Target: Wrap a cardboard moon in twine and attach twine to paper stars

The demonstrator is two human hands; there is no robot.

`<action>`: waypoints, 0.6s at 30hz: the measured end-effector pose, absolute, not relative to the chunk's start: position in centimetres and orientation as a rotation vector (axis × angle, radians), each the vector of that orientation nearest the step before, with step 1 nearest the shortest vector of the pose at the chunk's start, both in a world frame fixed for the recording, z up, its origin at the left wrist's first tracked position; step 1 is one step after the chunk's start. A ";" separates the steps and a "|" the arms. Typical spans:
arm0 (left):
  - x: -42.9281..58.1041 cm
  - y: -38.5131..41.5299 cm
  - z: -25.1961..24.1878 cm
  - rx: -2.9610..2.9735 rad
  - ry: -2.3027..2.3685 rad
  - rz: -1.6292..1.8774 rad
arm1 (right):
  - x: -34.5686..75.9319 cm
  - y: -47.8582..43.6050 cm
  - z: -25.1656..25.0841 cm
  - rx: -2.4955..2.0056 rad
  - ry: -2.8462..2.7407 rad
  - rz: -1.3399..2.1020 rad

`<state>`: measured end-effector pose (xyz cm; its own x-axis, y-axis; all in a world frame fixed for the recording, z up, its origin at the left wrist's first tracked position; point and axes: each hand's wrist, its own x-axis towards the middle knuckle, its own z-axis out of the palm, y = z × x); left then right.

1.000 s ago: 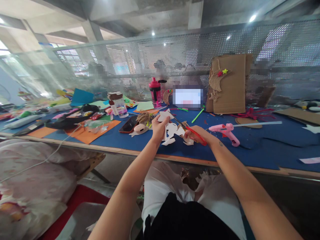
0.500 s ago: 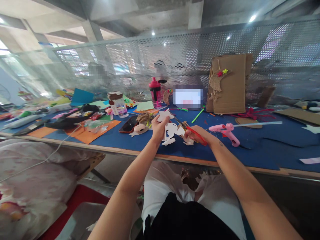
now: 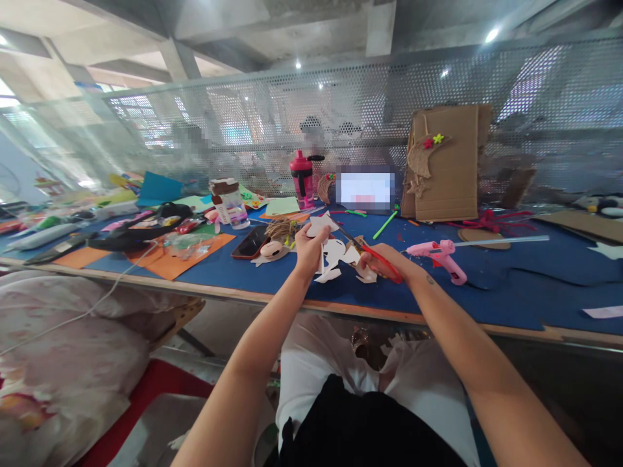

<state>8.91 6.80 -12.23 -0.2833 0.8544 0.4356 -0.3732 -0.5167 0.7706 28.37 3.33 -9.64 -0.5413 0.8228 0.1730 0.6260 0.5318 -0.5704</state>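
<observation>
My left hand is closed on a white paper piece, lifted above the blue table. Red-handled scissors sit in my right hand, fingers wrapped round the handles. Their blades point up-left and meet the edge of the white paper. White paper offcuts lie on the blue surface just beyond both hands.
A pink glue gun lies right of my right hand. A phone, twine, orange paper and a jar are to the left. A pink bottle and a cardboard panel stand by the mesh screen.
</observation>
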 end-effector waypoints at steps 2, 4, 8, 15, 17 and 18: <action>8.9 6.7 -12.1 1.104 0.691 1.886 | 28.4 3.4 -9.7 -1.169 -2.334 0.656; 9.0 6.5 -11.9 1.102 0.691 1.878 | 28.6 3.5 -9.9 -1.159 -2.327 0.671; 9.1 6.1 -11.5 1.095 0.677 1.882 | 28.9 3.6 -10.3 -1.154 -2.302 0.722; 8.9 6.3 -11.6 1.102 0.685 1.848 | 28.7 3.8 -10.2 -1.217 -2.221 0.823; 8.8 6.3 -11.7 1.108 0.687 1.838 | 28.6 3.7 -10.1 -1.216 -2.226 0.807; 8.8 6.3 -11.6 1.109 0.688 1.836 | 28.5 3.6 -10.0 -1.204 -2.236 0.792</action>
<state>8.83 6.27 -11.65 -0.2348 0.8781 0.4170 -0.3881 -0.4780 0.7880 28.54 3.60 -9.99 -0.4998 0.8555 0.1352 0.5797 0.4464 -0.6817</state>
